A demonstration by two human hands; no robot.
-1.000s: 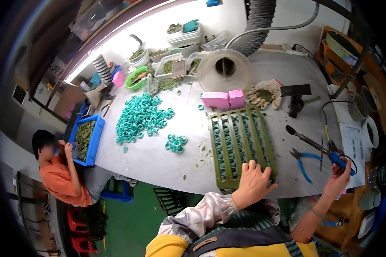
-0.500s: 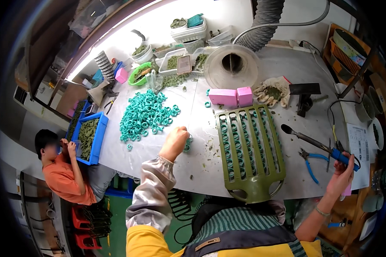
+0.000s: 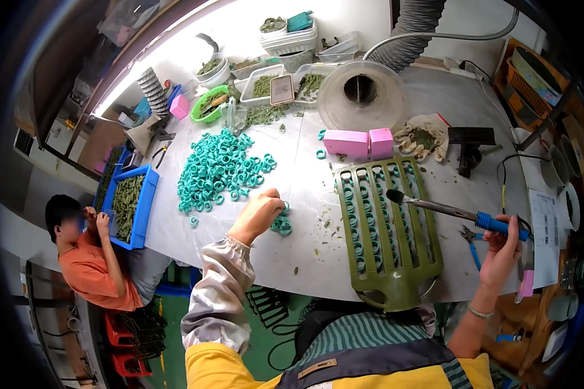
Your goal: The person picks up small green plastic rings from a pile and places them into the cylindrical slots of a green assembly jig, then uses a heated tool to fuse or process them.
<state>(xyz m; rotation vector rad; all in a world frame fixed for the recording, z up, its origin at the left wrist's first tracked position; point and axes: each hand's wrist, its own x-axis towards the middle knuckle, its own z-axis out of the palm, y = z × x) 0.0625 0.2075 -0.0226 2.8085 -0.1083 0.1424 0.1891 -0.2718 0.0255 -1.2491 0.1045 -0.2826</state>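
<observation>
My left hand (image 3: 259, 215) is closed in a pinch beside a few loose teal rings (image 3: 281, 225); its fingertips hide what they hold, if anything. My right hand (image 3: 501, 251) grips the blue handle of a soldering iron (image 3: 493, 223) with a long metal shaft and a wide, dark, flat tip. That tip hangs over an olive-green slotted rack (image 3: 396, 285), where rows of teal rings show between the bars. A large heap of teal rings (image 3: 214, 170) lies to the left of the rack, beyond my left hand.
Pink blocks (image 3: 347, 143), a stained glove (image 3: 423, 137) and a black stand (image 3: 468, 150) sit behind the rack. Blue-handled pliers (image 3: 474, 249) lie at right. A clear funnel hood (image 3: 363, 107) stands farther back. A co-worker (image 3: 97, 259) sits by a blue bin (image 3: 130, 206) of green pieces.
The right hand has moved left with the soldering iron, bringing its tip from beside the rack to above it. My left hand stays by the loose rings. The view has shifted slightly.
</observation>
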